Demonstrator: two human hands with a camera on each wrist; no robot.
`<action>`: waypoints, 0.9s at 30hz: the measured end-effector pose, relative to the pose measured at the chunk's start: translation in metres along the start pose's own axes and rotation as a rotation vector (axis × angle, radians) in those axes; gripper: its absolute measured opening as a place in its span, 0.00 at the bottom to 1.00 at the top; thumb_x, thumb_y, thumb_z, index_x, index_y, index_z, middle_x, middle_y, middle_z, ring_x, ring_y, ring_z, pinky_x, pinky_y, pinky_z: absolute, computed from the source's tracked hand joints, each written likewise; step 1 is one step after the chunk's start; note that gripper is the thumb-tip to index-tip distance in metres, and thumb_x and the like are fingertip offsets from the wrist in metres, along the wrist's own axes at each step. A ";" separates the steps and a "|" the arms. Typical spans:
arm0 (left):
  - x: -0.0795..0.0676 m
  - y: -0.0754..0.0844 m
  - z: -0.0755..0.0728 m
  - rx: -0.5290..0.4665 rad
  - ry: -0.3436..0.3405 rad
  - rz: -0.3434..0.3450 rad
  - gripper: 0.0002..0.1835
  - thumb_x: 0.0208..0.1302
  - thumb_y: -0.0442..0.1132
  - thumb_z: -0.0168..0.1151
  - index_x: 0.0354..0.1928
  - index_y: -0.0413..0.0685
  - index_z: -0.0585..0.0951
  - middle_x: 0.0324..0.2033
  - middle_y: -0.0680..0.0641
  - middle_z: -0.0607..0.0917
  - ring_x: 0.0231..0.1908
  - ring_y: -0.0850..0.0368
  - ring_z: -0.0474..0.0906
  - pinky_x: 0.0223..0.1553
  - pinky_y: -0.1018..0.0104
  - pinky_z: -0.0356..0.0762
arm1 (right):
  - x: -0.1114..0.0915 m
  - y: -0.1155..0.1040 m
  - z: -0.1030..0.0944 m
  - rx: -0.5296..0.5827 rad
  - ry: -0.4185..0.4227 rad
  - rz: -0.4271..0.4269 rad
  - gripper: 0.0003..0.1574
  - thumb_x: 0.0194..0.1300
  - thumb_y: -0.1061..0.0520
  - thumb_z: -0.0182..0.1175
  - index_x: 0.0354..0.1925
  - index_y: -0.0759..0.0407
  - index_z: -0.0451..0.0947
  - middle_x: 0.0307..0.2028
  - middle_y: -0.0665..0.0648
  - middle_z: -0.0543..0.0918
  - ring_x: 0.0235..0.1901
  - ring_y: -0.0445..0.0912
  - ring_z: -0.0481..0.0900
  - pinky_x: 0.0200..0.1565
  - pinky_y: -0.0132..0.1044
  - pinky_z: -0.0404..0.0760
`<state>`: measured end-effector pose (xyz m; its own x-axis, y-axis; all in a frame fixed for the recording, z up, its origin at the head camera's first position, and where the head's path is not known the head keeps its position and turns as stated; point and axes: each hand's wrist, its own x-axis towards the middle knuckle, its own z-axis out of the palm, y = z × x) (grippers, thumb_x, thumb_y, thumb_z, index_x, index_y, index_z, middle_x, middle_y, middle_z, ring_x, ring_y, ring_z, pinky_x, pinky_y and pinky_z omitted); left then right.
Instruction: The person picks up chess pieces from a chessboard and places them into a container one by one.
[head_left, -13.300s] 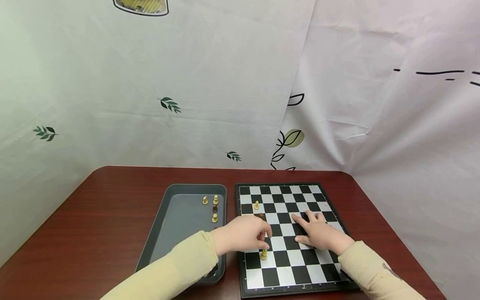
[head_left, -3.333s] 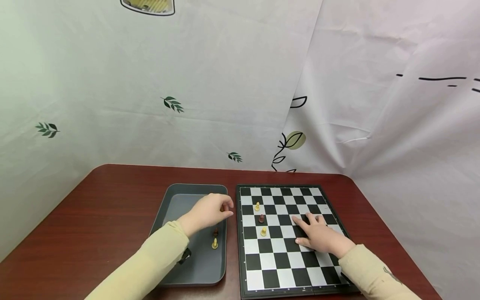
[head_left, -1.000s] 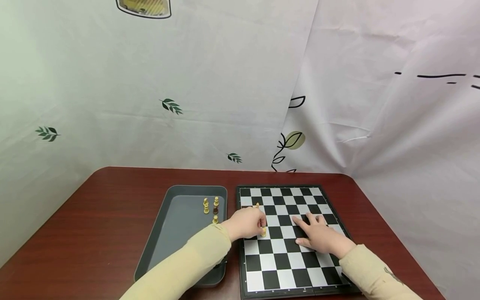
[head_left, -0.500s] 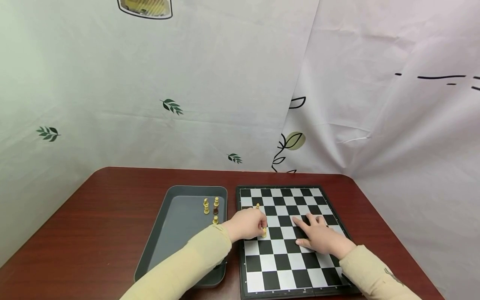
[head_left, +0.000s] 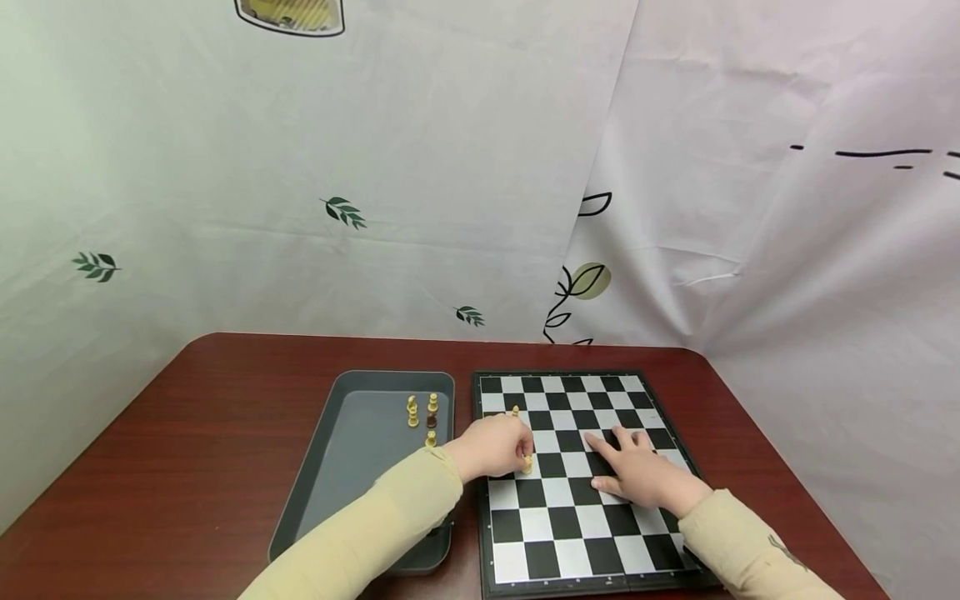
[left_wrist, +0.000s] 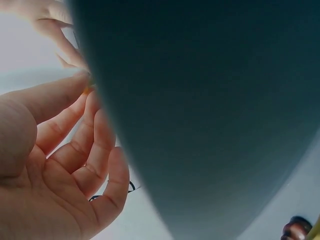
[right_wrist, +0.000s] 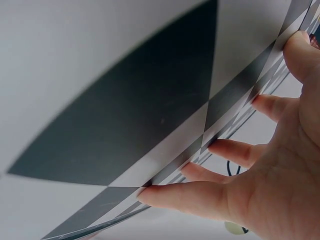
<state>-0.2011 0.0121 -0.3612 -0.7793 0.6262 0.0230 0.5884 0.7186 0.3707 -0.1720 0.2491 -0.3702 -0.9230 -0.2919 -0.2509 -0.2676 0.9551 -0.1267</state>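
My left hand (head_left: 491, 446) reaches over the left side of the chessboard (head_left: 558, 492). Its thumb and index finger pinch a yellow chess piece (head_left: 528, 465) standing on the board; in the left wrist view only a yellow-orange bit (left_wrist: 88, 90) shows between the fingertips. Just behind the hand, the top of another yellow chess piece (head_left: 515, 411) is visible. My right hand (head_left: 645, 472) lies on the board's right half with fingers spread, holding nothing. The right wrist view shows its fingertips (right_wrist: 150, 195) touching the checkered surface.
Left of the board sits a grey tray (head_left: 315, 454) on the reddish-brown table (head_left: 187, 467). Several yellow chess pieces (head_left: 432, 402) and a dark one (head_left: 431, 421) stand at the tray's right side. My left forearm (head_left: 375, 517) crosses the tray and hides part of it.
Since about three seconds ago, my left hand has moved right from the tray to the board, now covering the dark piece seen there. Over the last second nothing visibly moves; the right hand stays put.
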 end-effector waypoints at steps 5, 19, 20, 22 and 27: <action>0.000 0.000 -0.004 -0.010 -0.001 -0.010 0.09 0.56 0.37 0.65 0.21 0.53 0.79 0.14 0.59 0.71 0.19 0.67 0.65 0.23 0.74 0.63 | 0.000 0.000 0.000 0.004 0.000 -0.004 0.43 0.61 0.39 0.59 0.67 0.56 0.62 0.63 0.74 0.60 0.60 0.72 0.58 0.45 0.65 0.72; -0.007 -0.003 -0.023 -0.063 0.017 -0.025 0.07 0.58 0.38 0.66 0.24 0.53 0.79 0.18 0.58 0.73 0.21 0.65 0.67 0.24 0.72 0.65 | 0.003 0.003 0.003 -0.007 -0.004 -0.011 0.42 0.61 0.39 0.58 0.68 0.56 0.62 0.63 0.74 0.59 0.60 0.72 0.58 0.44 0.65 0.72; -0.008 -0.003 -0.023 -0.066 0.020 -0.023 0.07 0.58 0.38 0.66 0.24 0.53 0.79 0.18 0.58 0.73 0.21 0.66 0.67 0.25 0.72 0.65 | 0.003 0.003 0.003 -0.005 -0.005 -0.009 0.43 0.61 0.39 0.58 0.68 0.56 0.62 0.63 0.74 0.59 0.60 0.72 0.58 0.44 0.65 0.72; -0.010 -0.005 -0.025 -0.070 0.031 -0.017 0.07 0.58 0.38 0.66 0.24 0.52 0.80 0.18 0.58 0.73 0.21 0.66 0.67 0.24 0.72 0.65 | 0.003 0.003 0.003 -0.005 -0.007 -0.007 0.43 0.61 0.39 0.58 0.68 0.56 0.61 0.63 0.74 0.59 0.60 0.72 0.58 0.44 0.65 0.72; -0.014 -0.009 -0.028 -0.088 0.048 -0.008 0.07 0.59 0.38 0.65 0.24 0.53 0.80 0.19 0.58 0.73 0.22 0.66 0.67 0.24 0.72 0.65 | 0.002 0.003 0.002 -0.002 -0.008 -0.012 0.43 0.62 0.39 0.58 0.68 0.56 0.61 0.63 0.74 0.59 0.60 0.72 0.57 0.44 0.64 0.73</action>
<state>-0.2016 -0.0113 -0.3387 -0.7948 0.6036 0.0635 0.5623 0.6929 0.4513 -0.1745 0.2512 -0.3732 -0.9176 -0.3034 -0.2569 -0.2790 0.9518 -0.1276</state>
